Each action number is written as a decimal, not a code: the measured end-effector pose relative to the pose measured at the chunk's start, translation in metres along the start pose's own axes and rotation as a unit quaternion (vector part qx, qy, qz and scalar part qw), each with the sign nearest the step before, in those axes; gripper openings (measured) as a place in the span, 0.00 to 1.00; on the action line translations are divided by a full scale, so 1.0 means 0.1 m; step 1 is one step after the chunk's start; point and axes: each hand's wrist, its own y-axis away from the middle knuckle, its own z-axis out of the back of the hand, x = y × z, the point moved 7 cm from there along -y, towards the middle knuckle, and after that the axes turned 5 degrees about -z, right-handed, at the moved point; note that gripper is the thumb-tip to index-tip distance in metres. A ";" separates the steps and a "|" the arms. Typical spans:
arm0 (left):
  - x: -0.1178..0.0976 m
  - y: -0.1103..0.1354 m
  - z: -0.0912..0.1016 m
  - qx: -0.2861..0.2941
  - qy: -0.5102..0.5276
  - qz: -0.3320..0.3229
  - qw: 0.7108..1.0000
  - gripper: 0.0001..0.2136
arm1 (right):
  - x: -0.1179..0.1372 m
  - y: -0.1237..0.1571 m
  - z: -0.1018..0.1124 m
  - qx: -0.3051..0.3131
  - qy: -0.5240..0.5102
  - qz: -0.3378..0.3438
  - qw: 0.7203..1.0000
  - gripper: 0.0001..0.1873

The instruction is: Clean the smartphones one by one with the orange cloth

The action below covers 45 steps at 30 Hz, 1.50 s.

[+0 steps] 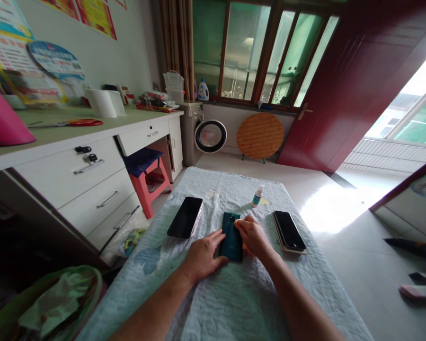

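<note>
I see both hands over the cloth-covered table [230, 308], working at the teal phone [230, 244] that lies about midway between the left and right edges, back up, its camera end toward the far edge. The left hand [206, 255] is not clenched: I have its fingertips against the phone's left side and its thumb by the near end, the fingers and thumb well parted. The right hand [254, 235] is closed in a pinch on an orange piece [237, 223], pressed to the phone's right side near the camera end; more orange shows below that hand, and I cannot tell what it is made of.

Toward the left edge I have a black phone [187, 215], screen up. Near the right edge another phone [290, 229] lies screen up on something paler, its lower part hidden from me. A small bottle [257, 197] stands close to the far edge, nearer the far right corner than the far left one.

Past the left edge I make out a stool [149, 182] by the desk [135, 124].
</note>
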 end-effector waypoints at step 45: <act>-0.04 0.01 0.01 0.004 -0.016 0.004 1.000 0.31 | 0.02 -0.13 0.07 -0.013 0.107 -0.049 0.993 0.08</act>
